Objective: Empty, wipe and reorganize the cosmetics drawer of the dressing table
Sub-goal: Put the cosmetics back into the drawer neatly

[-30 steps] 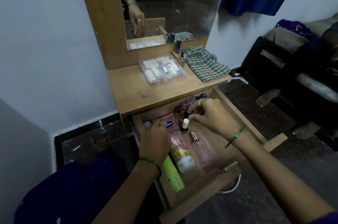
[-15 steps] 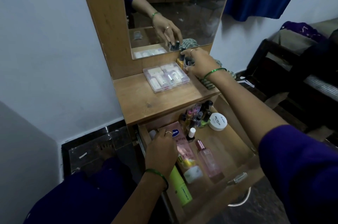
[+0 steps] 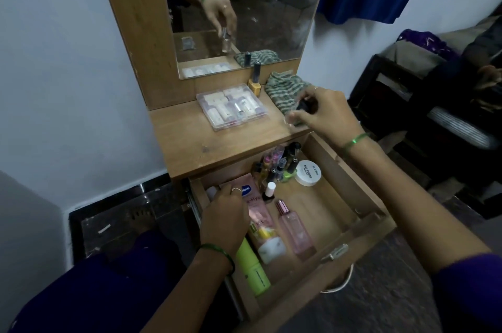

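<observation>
The wooden drawer [image 3: 342,173] of the dressing table stands pulled out. Inside lie a pink tube [image 3: 261,217], a pink perfume bottle [image 3: 294,229] and a lime-green tube [image 3: 252,271]. At its back stand a cluster of nail polish bottles [image 3: 277,164], a white-capped bottle [image 3: 270,191] and a white round jar [image 3: 308,173]. My right hand [image 3: 328,114] hovers over the tabletop's right front edge, shut on a small dark-capped glass bottle [image 3: 304,106]. My left hand [image 3: 222,216] rests in the drawer's left side on the pink tube; its grip is hidden.
On the tabletop [image 3: 187,139] sit a clear plastic box [image 3: 233,107] of small bottles, a yellow nail polish bottle [image 3: 255,81] and a green striped cloth [image 3: 284,88]. A mirror [image 3: 271,20] rises behind. A dark bed frame [image 3: 394,104] stands to the right.
My right hand went from the drawer to the back of the tabletop, took a small bottle from beside the yellow one, and has drawn back toward the drawer. My left hand stayed put.
</observation>
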